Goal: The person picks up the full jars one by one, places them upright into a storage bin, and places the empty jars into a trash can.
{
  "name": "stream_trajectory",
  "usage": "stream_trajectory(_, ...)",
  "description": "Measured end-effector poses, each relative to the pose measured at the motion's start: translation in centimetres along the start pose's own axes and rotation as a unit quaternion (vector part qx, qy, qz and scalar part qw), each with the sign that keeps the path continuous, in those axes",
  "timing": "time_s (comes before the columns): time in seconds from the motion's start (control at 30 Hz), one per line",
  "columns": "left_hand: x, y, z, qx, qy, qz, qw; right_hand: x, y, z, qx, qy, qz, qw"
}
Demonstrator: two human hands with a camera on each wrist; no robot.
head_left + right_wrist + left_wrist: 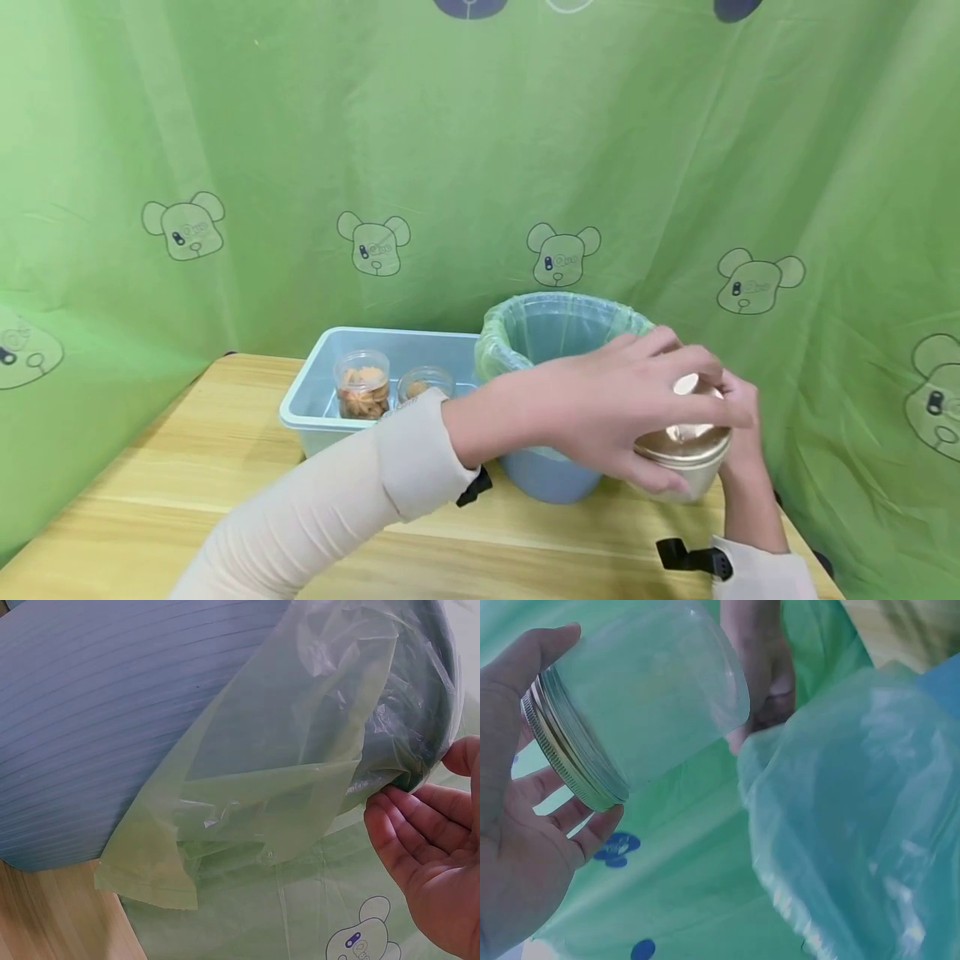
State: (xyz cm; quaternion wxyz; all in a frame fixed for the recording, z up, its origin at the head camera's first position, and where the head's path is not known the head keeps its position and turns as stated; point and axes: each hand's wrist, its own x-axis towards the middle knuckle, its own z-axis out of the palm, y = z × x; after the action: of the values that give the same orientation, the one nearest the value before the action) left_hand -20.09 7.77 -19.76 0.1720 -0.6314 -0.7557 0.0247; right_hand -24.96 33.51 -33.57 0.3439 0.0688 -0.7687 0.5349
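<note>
My left hand (622, 408) curls around the gold metal lid (570, 761) of a clear plastic jar (656, 686); my right hand (738, 433) grips its base. Only the right wrist view shows the blue ribbed bin (112, 712) with its green bag liner (277, 772) just beside those fingers.

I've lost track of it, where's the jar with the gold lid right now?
In the head view the jar is at the right, gripped between both hands, just right of the blue bin.

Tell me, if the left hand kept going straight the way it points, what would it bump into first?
Probably the right hand just behind the jar that the left hand grips; beyond lies the green curtain.
</note>
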Motion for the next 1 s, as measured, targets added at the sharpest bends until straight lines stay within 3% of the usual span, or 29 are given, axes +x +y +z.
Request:
stream_trajectory(0.1, -0.2, -0.7, -0.8, -0.012, 0.022, -0.011, 0.9996, 0.1, 0.1, 0.0, 0.009, 0.006, 0.011, 1.000)
stream_trajectory(0.27, -0.8, -2.1, -1.8, -0.038, 0.059, -0.037, 0.9968, 0.4, -0.1, 0.3, -0.041, 0.006, 0.009, 0.999)
stream_trajectory(0.53, -1.8, -4.7, -1.8, 0.000, 0.124, -0.058, 0.9906, 0.4, -0.7, 0.8, -0.044, -0.018, 0.014, 0.999)
stream_trajectory(0.8, -2.2, -7.1, -0.7, -0.009, 0.131, -0.088, 0.9875, 0.4, -0.6, 0.8, -0.034, -0.024, 0.019, 0.999)
stream_trajectory(1.0, -2.2, -8.1, 0.6, -0.014, 0.116, -0.103, 0.9879, 0.4, -0.5, 0.7, -0.040, -0.020, 0.023, 0.999)
